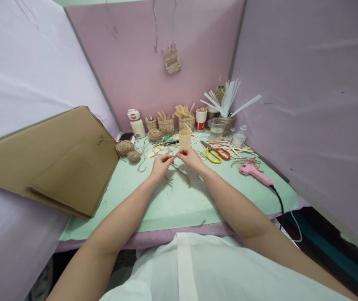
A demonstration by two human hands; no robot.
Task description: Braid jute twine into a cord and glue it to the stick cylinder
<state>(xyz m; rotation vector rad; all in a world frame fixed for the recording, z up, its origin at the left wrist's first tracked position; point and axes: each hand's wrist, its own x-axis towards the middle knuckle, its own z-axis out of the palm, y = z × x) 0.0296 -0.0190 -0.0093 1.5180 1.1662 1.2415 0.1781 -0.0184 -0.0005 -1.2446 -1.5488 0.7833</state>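
Note:
My left hand [161, 164] and my right hand [191, 158] meet over the middle of the green table [172, 205], fingertips pinched together. Between them runs a thin piece of jute twine [180, 171], its loose end trailing onto the table toward me. Just beyond my fingers stands a small cup made of wooden sticks [185, 138]. Balls of twine [125, 147] lie to the left of my left hand.
A cardboard sheet [56, 159] leans at the left. Yellow and red scissors [216, 154] and a pink glue gun [256, 172] with a black cord lie at the right. Stick baskets, cups, a white bottle [136, 123] and white glue sticks line the back wall.

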